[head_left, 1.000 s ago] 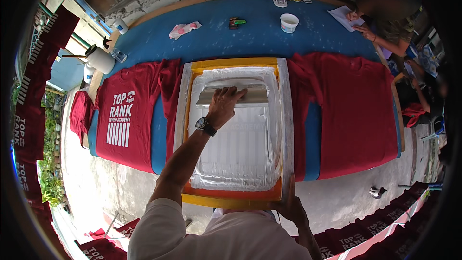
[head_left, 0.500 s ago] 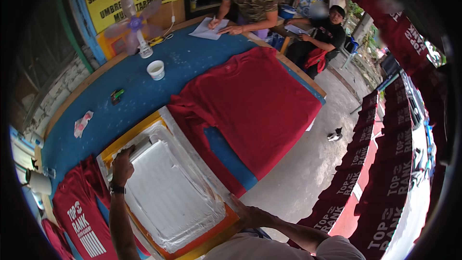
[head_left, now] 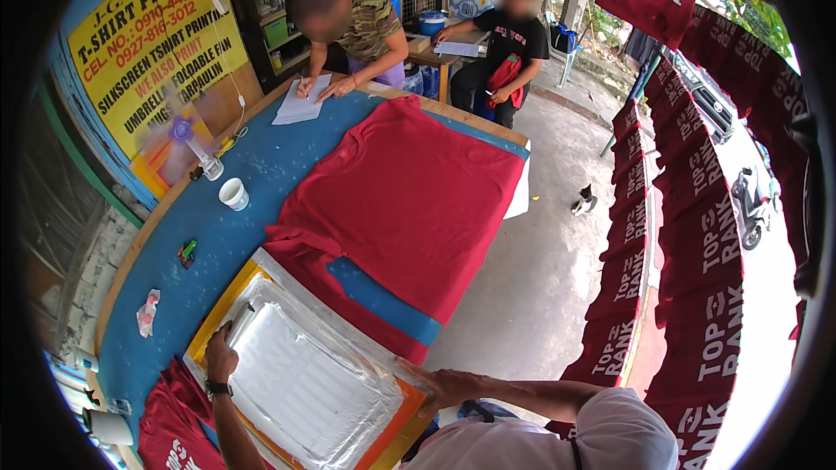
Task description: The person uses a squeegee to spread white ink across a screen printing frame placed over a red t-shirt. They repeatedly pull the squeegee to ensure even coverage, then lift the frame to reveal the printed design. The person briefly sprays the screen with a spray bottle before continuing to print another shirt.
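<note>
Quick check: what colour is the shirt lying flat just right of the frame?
The shirt is plain deep red, clearest in the head view.

Screen frame yellow, orange, grey; mesh whitish; shirt plain red; tabletop blue, white-speckled; cat black-and-white

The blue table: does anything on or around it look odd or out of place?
The blue table looks speckled, perhaps with dried paint, and a crumpled pink-and-white cloth or tissue lies on it. Oddest is the black-and-white cat on the floor, unexpected in a workspace.
</note>
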Demonstrator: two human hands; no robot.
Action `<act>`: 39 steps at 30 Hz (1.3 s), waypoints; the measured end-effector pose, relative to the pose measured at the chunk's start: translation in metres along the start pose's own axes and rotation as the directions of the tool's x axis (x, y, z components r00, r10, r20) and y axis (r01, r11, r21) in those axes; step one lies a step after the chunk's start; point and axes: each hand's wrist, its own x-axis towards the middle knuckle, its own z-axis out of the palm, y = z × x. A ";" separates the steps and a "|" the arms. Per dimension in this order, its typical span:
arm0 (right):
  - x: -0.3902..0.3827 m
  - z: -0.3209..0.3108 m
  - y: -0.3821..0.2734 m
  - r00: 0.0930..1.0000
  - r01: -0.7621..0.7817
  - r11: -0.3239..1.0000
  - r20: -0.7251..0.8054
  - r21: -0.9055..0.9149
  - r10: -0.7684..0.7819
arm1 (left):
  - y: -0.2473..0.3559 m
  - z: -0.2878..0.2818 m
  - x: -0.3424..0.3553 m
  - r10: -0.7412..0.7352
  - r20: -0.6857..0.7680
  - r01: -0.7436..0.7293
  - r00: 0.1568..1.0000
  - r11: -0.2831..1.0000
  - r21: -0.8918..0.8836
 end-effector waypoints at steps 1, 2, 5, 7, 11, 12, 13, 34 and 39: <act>0.002 0.001 0.002 1.000 0.008 1.000 0.004 0.016 -0.008 | 0.000 -0.001 0.000 -0.004 0.004 0.004 1.000 1.000 0.003; 0.004 0.002 0.004 1.000 0.015 0.999 0.004 0.028 -0.015 | 0.001 -0.001 0.001 0.027 -0.013 -0.027 1.000 1.000 0.015; 0.003 0.003 0.007 0.998 0.053 0.999 -0.021 0.010 -0.052 | 0.001 0.000 0.003 0.017 -0.008 -0.017 1.000 1.000 0.013; 0.001 0.003 0.004 0.997 0.060 0.998 -0.039 0.000 -0.060 | -0.001 0.001 0.005 0.011 -0.010 -0.011 1.000 1.000 -0.019; -0.005 0.004 -0.005 0.999 0.022 1.000 -0.035 0.010 -0.021 | -0.004 0.000 0.006 0.064 0.009 -0.064 0.998 0.998 0.013; -0.006 0.001 -0.006 0.999 0.004 1.000 -0.032 0.001 -0.004 | -0.004 -0.001 0.005 0.063 0.006 -0.063 0.998 0.998 0.018; -0.005 0.000 -0.006 0.999 0.015 1.000 -0.034 -0.012 -0.015 | -0.005 -0.001 0.005 0.018 0.033 -0.019 0.999 1.000 0.014; -0.004 -0.002 -0.010 0.999 -0.027 0.998 -0.027 -0.051 0.026 | 0.007 -0.008 0.003 0.022 0.025 -0.022 0.999 1.000 0.003; -0.006 0.000 -0.009 0.998 0.034 0.999 -0.053 -0.025 -0.035 | 0.006 -0.007 0.004 0.014 0.024 -0.015 1.000 0.999 0.041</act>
